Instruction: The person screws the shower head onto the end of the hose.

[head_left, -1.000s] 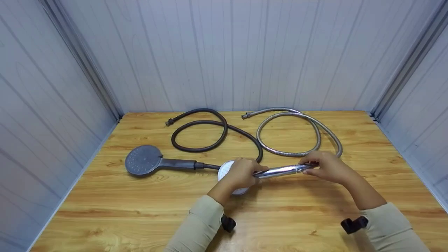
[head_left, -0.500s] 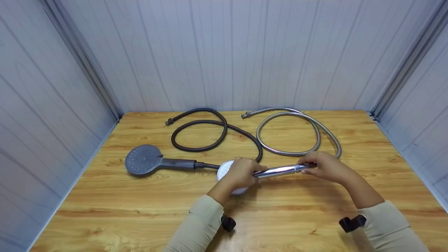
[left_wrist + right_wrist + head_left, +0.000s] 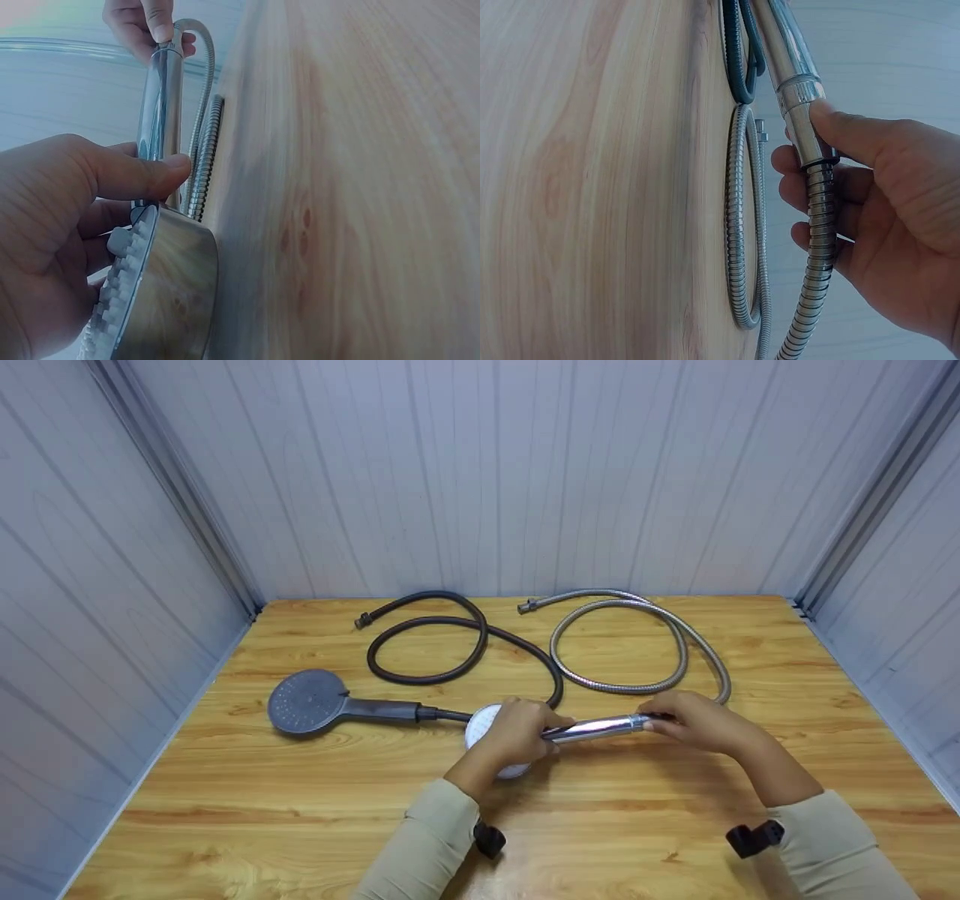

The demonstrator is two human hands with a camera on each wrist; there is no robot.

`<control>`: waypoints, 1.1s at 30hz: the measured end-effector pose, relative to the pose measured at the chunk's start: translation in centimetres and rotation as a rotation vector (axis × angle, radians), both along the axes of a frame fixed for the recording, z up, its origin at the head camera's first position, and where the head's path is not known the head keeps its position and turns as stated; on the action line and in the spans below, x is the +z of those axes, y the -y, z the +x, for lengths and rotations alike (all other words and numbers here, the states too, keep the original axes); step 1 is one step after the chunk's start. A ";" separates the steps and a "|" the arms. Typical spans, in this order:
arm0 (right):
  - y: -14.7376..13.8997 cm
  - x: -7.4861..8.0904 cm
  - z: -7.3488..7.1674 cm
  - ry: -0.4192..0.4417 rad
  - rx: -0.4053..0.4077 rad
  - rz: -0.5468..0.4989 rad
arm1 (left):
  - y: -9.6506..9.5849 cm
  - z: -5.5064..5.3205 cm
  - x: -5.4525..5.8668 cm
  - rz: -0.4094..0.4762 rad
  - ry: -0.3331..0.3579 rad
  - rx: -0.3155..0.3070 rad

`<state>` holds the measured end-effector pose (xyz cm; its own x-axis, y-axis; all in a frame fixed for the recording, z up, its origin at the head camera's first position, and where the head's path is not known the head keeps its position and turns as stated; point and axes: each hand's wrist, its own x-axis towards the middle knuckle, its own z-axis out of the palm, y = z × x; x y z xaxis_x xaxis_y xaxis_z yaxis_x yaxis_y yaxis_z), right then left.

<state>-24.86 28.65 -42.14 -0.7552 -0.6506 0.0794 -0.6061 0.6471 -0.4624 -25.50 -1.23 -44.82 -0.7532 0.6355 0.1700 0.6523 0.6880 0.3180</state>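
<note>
A chrome shower head (image 3: 596, 729) with a white nozzle face lies across the space between both hands. My left hand (image 3: 517, 731) grips its handle close to the round head, thumb over the chrome in the left wrist view. At the handle's other end, my right hand (image 3: 697, 721) pinches the smooth connector nut (image 3: 810, 135) of the silver shower hose (image 3: 819, 225). In the right wrist view the nut sits against the end of the handle, and the ribbed hose runs down from it past the curled fingers. Part of the nozzle face is hidden behind my left hand in the head view.
A dark grey shower head (image 3: 306, 702) lies at the left of the wooden table (image 3: 300, 825), joined to a looped black hose (image 3: 431, 681). The silver hose's loop rests at the back right. White panel walls (image 3: 480, 480) enclose the back and both sides.
My right hand has rolled slightly and dipped at the connector nut, and the nearby silver hose has shifted a little left. My left hand keeps its grip in place.
</note>
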 end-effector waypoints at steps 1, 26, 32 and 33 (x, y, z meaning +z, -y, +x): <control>0.0 0.0 0.0 0.009 0.007 -0.005 | 0.0 0.0 0.0 -0.003 -0.005 -0.001; 0.0 -0.8 0.2 -0.029 -0.035 -0.106 | -0.3 0.3 0.1 -0.016 0.046 -0.001; -0.1 -0.8 0.0 -0.016 -0.023 -0.105 | -0.1 0.4 0.0 0.006 0.023 -0.018; 0.0 -0.8 0.0 -0.013 -0.021 -0.103 | -0.1 0.4 0.0 0.006 0.019 -0.020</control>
